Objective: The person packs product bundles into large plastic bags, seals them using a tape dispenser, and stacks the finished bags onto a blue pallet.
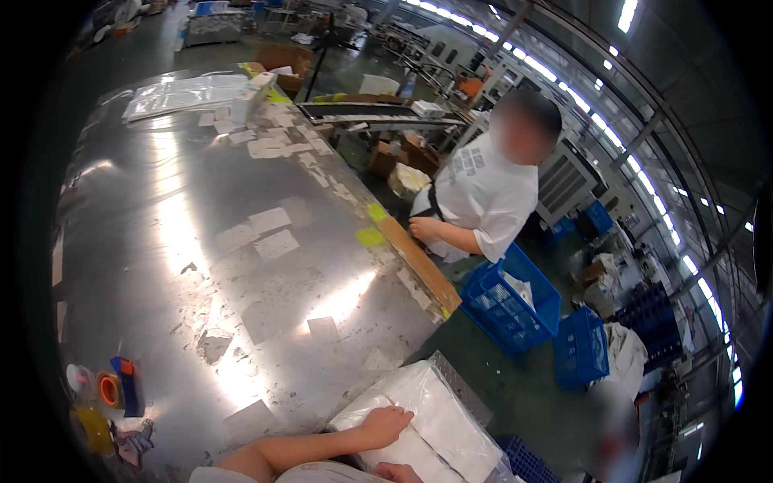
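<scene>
White stacked sheets or cloths wrapped in a clear plastic bag (pixel 455 410) lie at the table's near right corner, with a dark line running between two white parts. My left hand (pixel 385 426) rests on this bundle, its fingers curled and the fingertips at the clear film near that line. Just below it, my right hand (pixel 397 472) shows only partly at the lower edge of the view. Its fingers look bent in, close against the bundle; whatever they hold is hidden.
A metal-topped table (pixel 121 266) bears tape patches and flat plastic sheets (pixel 185 95). Tape rolls (pixel 108 390) lie at the left. Beyond the right edge stands a person in a white shirt (pixel 487 189), near blue crates (pixel 507 314) and a conveyor (pixel 378 113).
</scene>
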`<action>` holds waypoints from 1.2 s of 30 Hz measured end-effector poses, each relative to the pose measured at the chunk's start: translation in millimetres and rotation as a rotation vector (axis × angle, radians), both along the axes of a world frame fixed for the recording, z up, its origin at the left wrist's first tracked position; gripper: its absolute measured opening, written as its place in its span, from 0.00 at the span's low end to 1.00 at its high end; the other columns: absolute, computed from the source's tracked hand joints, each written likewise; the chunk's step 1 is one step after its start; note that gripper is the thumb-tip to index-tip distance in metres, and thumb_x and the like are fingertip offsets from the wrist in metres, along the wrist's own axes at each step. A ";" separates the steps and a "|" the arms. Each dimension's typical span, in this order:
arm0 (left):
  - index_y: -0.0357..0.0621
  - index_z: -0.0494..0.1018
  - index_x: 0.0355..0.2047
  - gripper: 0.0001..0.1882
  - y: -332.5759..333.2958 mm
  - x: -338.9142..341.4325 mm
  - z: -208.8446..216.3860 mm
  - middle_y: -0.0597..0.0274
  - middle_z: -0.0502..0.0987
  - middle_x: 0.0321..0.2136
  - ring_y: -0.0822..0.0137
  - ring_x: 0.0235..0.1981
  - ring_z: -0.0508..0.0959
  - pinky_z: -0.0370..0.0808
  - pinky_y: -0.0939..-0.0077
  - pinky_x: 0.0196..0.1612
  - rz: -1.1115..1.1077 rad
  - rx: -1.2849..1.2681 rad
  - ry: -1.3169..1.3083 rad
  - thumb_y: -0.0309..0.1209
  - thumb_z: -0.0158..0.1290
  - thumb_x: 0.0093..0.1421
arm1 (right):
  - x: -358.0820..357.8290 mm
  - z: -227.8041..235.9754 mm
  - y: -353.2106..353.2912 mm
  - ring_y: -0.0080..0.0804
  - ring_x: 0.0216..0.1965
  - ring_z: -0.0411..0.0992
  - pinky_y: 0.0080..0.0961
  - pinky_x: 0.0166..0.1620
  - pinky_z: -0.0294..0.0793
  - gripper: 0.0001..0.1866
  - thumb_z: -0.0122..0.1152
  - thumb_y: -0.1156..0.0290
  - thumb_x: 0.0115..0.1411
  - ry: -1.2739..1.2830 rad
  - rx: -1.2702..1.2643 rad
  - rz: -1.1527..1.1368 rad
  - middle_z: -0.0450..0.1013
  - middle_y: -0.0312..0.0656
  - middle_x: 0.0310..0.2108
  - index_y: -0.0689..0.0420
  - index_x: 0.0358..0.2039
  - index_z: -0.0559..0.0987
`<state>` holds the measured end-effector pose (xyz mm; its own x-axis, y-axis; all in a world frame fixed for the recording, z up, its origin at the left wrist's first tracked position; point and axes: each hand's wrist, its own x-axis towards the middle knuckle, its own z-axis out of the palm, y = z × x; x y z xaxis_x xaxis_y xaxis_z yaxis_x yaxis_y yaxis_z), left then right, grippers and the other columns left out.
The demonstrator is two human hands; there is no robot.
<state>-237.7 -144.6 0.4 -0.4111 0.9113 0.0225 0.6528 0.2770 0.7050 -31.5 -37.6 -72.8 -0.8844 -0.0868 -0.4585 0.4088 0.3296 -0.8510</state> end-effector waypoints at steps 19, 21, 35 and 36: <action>0.43 0.73 0.26 0.14 7.5 -29.7 -0.6 0.75 0.65 0.17 0.81 0.20 0.61 0.58 0.85 0.24 0.255 0.326 -1.278 0.39 0.49 0.62 | 176.5 108.4 72.0 0.48 0.55 0.60 0.41 0.56 0.59 0.39 0.57 0.48 0.54 -0.388 1.438 -1.159 0.61 0.53 0.56 0.61 0.59 0.60; 0.44 0.73 0.25 0.14 6.0 -19.8 10.0 0.76 0.63 0.16 0.82 0.19 0.60 0.55 0.85 0.22 0.197 0.312 -1.320 0.40 0.49 0.62 | 215.3 61.8 103.7 0.44 0.51 0.63 0.39 0.53 0.63 0.34 0.55 0.53 0.57 -0.280 1.092 -1.272 0.64 0.52 0.51 0.61 0.58 0.62; 0.47 0.69 0.23 0.13 -67.6 -11.1 39.5 0.79 0.60 0.15 0.83 0.14 0.56 0.50 0.85 0.18 0.436 0.554 -1.478 0.38 0.47 0.63 | 54.2 182.8 53.6 0.17 0.17 0.58 0.14 0.18 0.57 0.03 0.55 0.74 0.57 0.232 0.098 -1.376 0.61 0.29 0.18 0.52 0.31 0.71; 0.47 0.69 0.23 0.13 -69.6 -13.7 41.5 0.79 0.61 0.15 0.83 0.15 0.56 0.50 0.85 0.18 0.451 0.544 -1.474 0.38 0.47 0.63 | 49.6 178.0 55.3 0.17 0.17 0.58 0.14 0.18 0.57 0.03 0.55 0.73 0.57 0.278 0.069 -1.372 0.61 0.29 0.17 0.52 0.31 0.71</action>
